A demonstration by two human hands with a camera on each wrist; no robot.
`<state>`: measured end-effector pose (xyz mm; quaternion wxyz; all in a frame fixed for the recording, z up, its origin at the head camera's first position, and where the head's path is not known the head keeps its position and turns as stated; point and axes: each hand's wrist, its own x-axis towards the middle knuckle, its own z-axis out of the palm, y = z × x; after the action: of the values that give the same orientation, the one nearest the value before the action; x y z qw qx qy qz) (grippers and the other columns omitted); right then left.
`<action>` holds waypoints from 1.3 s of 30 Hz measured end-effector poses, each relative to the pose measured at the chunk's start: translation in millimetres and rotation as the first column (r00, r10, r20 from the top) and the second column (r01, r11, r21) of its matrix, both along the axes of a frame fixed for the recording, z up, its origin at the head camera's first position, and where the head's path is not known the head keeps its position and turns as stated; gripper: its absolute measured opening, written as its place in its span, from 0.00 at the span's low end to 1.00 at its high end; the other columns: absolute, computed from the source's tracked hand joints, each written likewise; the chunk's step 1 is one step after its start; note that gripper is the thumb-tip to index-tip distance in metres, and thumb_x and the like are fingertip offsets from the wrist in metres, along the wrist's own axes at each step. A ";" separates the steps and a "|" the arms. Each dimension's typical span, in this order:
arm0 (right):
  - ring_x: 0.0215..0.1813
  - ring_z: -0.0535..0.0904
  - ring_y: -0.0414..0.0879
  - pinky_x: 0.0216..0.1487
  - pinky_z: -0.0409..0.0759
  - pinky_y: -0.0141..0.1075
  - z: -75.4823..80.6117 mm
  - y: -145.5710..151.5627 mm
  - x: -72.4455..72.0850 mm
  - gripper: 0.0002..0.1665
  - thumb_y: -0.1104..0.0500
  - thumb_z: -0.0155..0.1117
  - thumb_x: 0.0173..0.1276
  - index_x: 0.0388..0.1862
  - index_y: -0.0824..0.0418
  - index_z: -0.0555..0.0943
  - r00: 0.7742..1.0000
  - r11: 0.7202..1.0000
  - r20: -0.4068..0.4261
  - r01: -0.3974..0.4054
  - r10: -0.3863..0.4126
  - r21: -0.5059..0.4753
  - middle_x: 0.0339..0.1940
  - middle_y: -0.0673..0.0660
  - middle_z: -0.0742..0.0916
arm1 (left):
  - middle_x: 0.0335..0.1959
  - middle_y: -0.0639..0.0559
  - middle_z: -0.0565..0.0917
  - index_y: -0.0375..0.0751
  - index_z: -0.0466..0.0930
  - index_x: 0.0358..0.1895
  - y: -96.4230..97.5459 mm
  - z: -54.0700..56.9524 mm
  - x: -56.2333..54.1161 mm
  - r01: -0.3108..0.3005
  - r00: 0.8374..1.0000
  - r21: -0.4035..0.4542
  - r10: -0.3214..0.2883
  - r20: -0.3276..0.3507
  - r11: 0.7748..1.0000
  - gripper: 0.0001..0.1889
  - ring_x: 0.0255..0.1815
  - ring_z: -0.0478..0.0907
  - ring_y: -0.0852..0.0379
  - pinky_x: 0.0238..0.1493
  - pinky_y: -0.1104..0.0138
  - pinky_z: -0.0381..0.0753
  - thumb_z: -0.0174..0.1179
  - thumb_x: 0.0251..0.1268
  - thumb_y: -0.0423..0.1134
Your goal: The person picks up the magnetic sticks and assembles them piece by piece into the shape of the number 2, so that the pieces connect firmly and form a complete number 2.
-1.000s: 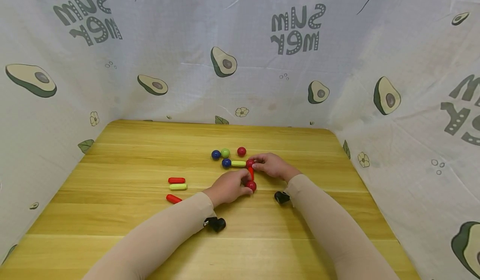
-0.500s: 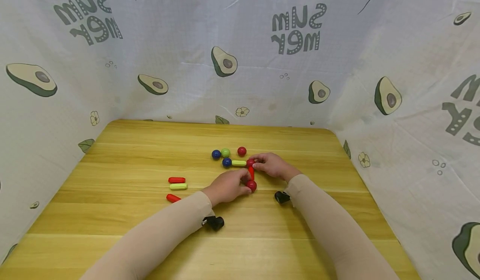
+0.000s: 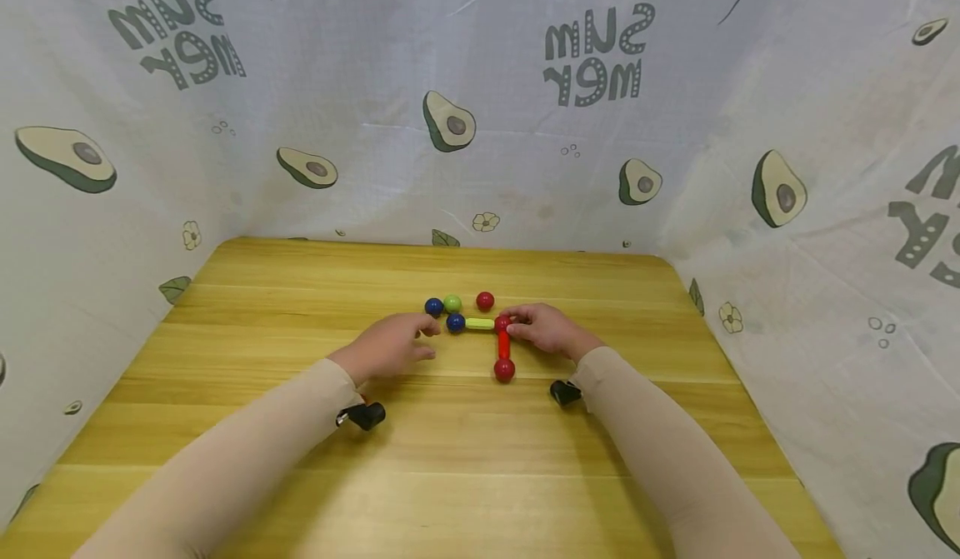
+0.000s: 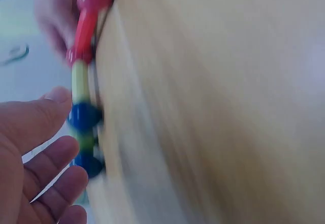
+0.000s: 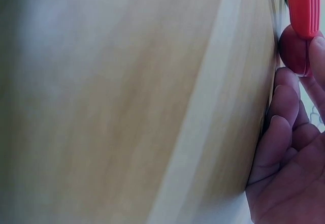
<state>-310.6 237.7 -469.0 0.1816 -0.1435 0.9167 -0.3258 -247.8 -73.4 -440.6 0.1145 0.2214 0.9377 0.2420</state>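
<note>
On the table lies an L-shaped piece of balls and rods. A blue ball [image 3: 456,322], a yellow-green rod [image 3: 480,324] and a red corner ball [image 3: 502,324] form one leg. From that corner a red rod [image 3: 504,346] runs toward the near side to another red ball [image 3: 505,370]. My right hand [image 3: 546,330] pinches the corner ball between thumb and fingers, also seen in the right wrist view. Left of the piece, my left hand [image 3: 390,346] is over the table with fingers apart, holding nothing; the left wrist view shows it blurred.
Behind the piece lie a loose blue ball [image 3: 433,307], a green ball [image 3: 452,303] and a red ball [image 3: 485,301]. A patterned cloth [image 3: 360,126] hangs around the back and sides of the wooden table [image 3: 480,492]. My left arm covers the loose rods at left.
My left hand has let go of the near red ball and rod and moved left, over the loose rods. My right hand stays at the corner ball.
</note>
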 end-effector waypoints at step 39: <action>0.52 0.77 0.52 0.61 0.76 0.45 1.9 -0.1 0.1 0.21 0.51 0.61 0.82 0.69 0.50 0.82 1.000 0.999 -0.001 -0.010 0.010 0.048 0.55 0.59 0.85 | 0.52 0.51 0.89 0.47 0.89 0.55 -126.6 -20.2 0.1 -0.092 0.987 -0.001 0.091 0.131 0.996 0.11 0.48 0.80 0.54 0.57 0.51 0.81 0.66 0.75 0.41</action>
<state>-310.5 237.7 -467.1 0.1858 -0.1438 0.9236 -0.3029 -247.7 -200.1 -460.8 0.1641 0.1619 0.9368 0.2632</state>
